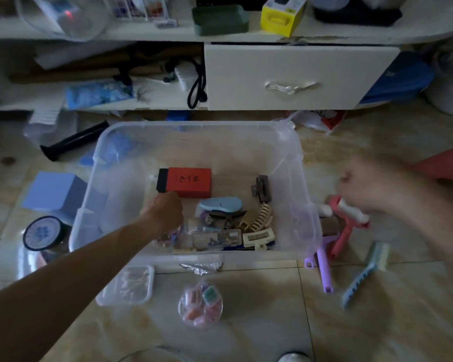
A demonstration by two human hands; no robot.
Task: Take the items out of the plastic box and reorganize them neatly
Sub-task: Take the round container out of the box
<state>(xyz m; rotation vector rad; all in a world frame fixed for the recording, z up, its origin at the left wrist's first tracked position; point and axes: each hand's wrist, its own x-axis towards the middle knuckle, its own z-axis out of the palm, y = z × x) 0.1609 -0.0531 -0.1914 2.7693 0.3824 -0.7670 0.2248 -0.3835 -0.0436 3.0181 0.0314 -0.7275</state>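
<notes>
Dim tiled floor (377, 322): my left hand (165, 212) curls into the plastic box (306, 205) beside the red case (187, 182); what it holds is hidden. My blurred right hand (377, 184) hovers outside. Hair clips (258, 223) look light, brittle; lift by the spine.

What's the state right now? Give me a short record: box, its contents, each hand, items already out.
box: clear plastic box on the floor, lid off
contents: red case, dark clip, blue insole, beige clips, small clutter at the near wall
left hand: inside the box, at the near-left clutter; grip hidden
right hand: outside, right of the box, blurred, above the pink roller
out, right: purple tool, blue comb
out, front: swab tub, bag of clips
</notes>
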